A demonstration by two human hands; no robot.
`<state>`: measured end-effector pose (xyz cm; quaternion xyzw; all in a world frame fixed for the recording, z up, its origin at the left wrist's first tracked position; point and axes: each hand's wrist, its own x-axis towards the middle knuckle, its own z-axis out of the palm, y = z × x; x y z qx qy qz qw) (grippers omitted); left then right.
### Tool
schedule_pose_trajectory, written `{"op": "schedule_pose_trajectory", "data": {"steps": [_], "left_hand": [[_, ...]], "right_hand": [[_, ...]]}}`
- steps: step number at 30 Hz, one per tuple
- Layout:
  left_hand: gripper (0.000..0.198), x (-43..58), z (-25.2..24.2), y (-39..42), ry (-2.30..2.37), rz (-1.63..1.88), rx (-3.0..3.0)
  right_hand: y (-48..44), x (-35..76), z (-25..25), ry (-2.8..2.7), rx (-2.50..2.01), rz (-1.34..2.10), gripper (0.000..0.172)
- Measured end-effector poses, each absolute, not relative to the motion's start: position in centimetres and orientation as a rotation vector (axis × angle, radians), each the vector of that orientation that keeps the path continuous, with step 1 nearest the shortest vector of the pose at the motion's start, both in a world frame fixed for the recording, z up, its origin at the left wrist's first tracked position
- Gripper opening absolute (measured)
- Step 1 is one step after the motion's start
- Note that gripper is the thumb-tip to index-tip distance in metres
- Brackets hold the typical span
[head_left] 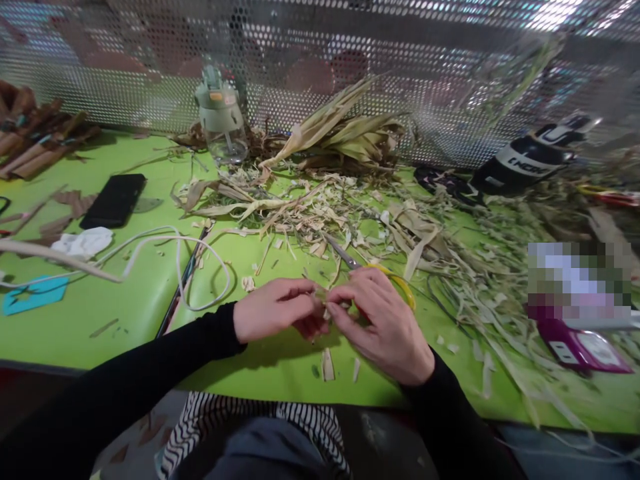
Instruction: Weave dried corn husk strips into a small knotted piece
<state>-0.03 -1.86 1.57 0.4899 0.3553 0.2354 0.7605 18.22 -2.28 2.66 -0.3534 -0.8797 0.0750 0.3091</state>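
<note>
Perforated metal sheeting [300, 40] rises behind a bright green table [135, 293], and from where I stand the person's two hands meet over its near part. The right hand [383, 320] has thumb and forefinger pinched together on a small pale piece [325, 305], its other fingers curled. The left hand [283, 310] comes in from the other side with thumb and fingers bent close to the same piece; its tips are too blurred for me to tell whether they grip too. That piece sits between the two sets of fingertips, above the tabletop, so covered that I can't make out its long axis. Just beyond the right hand, scissors [345, 253] lie aslant, blades pointing away and to the left, yellow handles partly hidden behind the knuckles. Pale shavings [325, 213] crowd the surface past the blades, with a bundle of dry husks [345, 137] behind them, next to a clear bottle with a pale green top [220, 120]. Loose strips [480, 293] spread along the right side, toward a tilted black bottle [525, 160] and a magenta packet [585, 347]. Left of the hands, a white cable [223, 257] loops across a dark rod [180, 287]; farther out are a black phone [114, 200], a crumpled tissue [85, 243] and brown rolled bundles [40, 137].
</note>
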Motion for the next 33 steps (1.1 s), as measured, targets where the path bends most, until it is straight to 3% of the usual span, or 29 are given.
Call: {"op": "schedule_pose_trajectory", "data": {"steps": [18, 26, 33], "left_hand": [[0.024, -0.7, 0.9, -1.8, 0.838, 0.396, 1.738], [0.019, -0.6, 0.1, -1.4, 0.886, 0.363, 1.716], [0.022, -0.2, -0.8, -1.4, 0.877, 0.340, 1.672]], "right_hand": [[-2.2, 19.2, 3.1, -2.531, -0.789, 0.398, 0.014], [-2.7, 18.1, 2.0, -2.548, -1.001, 0.120, 0.022], [-2.5, 19.0, 2.5, -2.683, -0.973, 0.242, 0.025]]}}
